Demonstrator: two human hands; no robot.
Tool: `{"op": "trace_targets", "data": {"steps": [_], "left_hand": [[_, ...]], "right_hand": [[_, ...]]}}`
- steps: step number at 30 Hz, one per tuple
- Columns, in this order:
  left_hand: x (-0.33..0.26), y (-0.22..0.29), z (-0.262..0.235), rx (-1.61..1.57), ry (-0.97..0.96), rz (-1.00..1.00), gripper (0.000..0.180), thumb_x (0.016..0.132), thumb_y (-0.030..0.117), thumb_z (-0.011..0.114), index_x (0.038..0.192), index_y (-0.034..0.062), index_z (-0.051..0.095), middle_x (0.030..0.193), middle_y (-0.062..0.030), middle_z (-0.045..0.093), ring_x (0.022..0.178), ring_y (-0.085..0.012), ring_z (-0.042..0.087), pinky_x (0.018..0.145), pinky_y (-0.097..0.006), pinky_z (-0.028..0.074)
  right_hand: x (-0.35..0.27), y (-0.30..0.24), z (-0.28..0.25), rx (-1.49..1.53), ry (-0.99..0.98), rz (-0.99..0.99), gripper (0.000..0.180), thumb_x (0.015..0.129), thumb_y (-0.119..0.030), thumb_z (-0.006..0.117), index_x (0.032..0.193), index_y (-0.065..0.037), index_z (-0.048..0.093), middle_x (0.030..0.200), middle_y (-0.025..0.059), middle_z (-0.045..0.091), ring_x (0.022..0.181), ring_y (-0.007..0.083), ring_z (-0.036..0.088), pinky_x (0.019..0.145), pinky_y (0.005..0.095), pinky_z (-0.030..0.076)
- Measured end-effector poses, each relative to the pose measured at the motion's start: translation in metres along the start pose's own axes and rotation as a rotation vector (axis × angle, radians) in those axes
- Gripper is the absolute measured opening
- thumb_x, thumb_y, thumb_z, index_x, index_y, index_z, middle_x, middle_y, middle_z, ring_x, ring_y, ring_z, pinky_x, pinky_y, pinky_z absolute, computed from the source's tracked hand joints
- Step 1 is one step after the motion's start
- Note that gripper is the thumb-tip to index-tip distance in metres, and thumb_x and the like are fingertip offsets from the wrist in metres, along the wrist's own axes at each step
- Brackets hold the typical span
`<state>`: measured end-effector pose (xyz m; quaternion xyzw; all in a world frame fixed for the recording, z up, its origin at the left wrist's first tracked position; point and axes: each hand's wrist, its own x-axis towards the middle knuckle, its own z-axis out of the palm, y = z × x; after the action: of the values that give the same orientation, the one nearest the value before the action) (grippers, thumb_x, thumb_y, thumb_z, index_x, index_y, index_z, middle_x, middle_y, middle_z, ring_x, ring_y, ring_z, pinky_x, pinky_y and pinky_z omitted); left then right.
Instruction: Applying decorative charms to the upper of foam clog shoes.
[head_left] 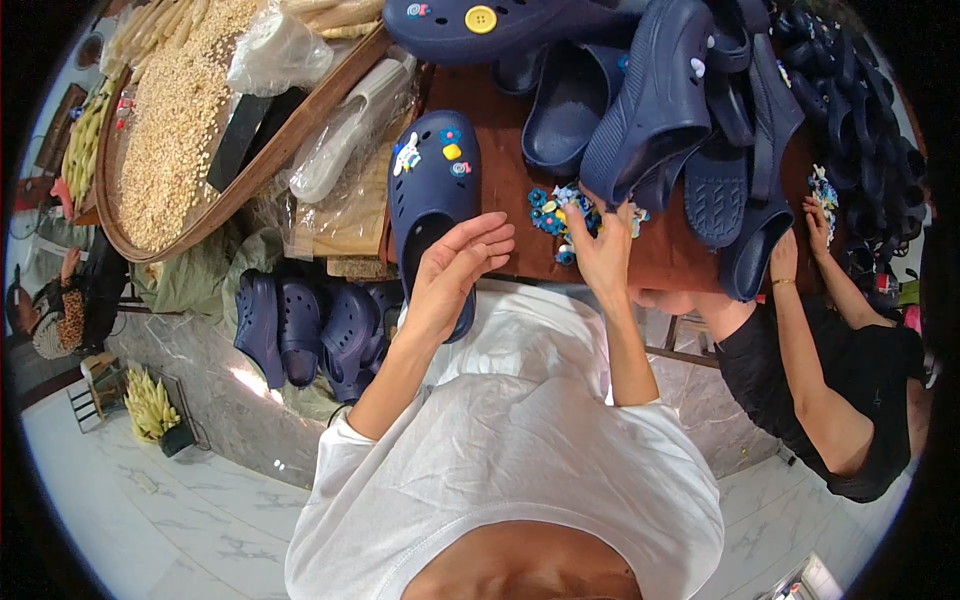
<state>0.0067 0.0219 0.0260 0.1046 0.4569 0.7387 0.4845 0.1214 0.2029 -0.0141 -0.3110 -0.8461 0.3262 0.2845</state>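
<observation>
Charms point(547, 215), small and mostly blue, lie in a pile on the brown table point(505, 150). My right hand point(602, 250) has its fingers among them; I cannot tell if this grip is closed on one. My left hand point(455, 270) is over the navy clog point(435, 190), fingers extended, its hold also not clear to me.

Charms point(548, 214) lie right of the single clog point(432, 195).

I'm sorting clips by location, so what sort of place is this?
Probably a small informal workshop, perhaps in a home: navy clogs lie piled on a brown-covered table with loose colorful charms, near a large tray of pale kernels.
</observation>
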Motion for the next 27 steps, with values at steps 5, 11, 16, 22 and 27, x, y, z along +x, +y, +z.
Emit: {"op": "trace_targets", "data": {"steps": [5,11,16,22,27], "left_hand": [[0.010,-0.003,0.015,-0.004,-0.014,0.000,0.037,0.092,0.006,0.051,0.128,-0.0024,0.049,0.122,-0.0140,0.059,0.111,-0.0199,0.058,0.095,-0.033,0.047],[0.011,-0.009,0.015,0.021,-0.032,0.015,0.036,0.092,0.007,0.053,0.127,-0.0016,0.049,0.121,-0.0127,0.059,0.109,-0.0191,0.059,0.094,-0.032,0.047],[0.008,-0.007,0.014,0.071,0.018,0.037,0.035,0.093,0.007,0.051,0.126,-0.0016,0.049,0.120,-0.0133,0.059,0.107,-0.0192,0.060,0.093,-0.031,0.048],[-0.006,-0.002,0.002,0.113,0.025,0.098,0.033,0.093,0.005,0.050,0.125,-0.0014,0.051,0.118,-0.0130,0.060,0.105,-0.0184,0.060,0.092,-0.030,0.048],[-0.017,-0.004,-0.010,0.084,0.065,0.069,0.034,0.091,0.002,0.049,0.125,-0.0016,0.051,0.118,-0.0124,0.061,0.104,-0.0174,0.060,0.092,-0.029,0.047]], "right_hand": [[-0.013,-0.010,-0.005,0.872,-0.150,0.402,0.052,0.089,-0.026,0.065,0.126,0.006,0.048,0.115,0.0122,0.058,0.099,0.0112,0.056,0.081,0.0228,0.045],[0.000,-0.017,-0.028,1.824,-0.110,0.900,0.041,0.095,-0.037,0.052,0.114,-0.001,0.051,0.104,0.0099,0.061,0.097,0.0210,0.061,0.084,0.0333,0.049],[-0.003,-0.001,-0.014,1.569,-0.063,0.856,0.024,0.094,-0.026,0.054,0.106,-0.006,0.054,0.095,0.0084,0.062,0.087,0.0170,0.062,0.074,0.0313,0.052],[-0.002,-0.027,-0.022,1.496,0.047,0.714,0.019,0.092,-0.017,0.057,0.105,-0.003,0.055,0.093,0.0078,0.061,0.081,0.0165,0.061,0.074,0.0310,0.053],[0.040,-0.045,-0.044,1.350,0.131,0.509,0.022,0.092,-0.021,0.057,0.101,0.000,0.057,0.089,0.0082,0.063,0.077,0.0153,0.061,0.070,0.0296,0.052]]}}
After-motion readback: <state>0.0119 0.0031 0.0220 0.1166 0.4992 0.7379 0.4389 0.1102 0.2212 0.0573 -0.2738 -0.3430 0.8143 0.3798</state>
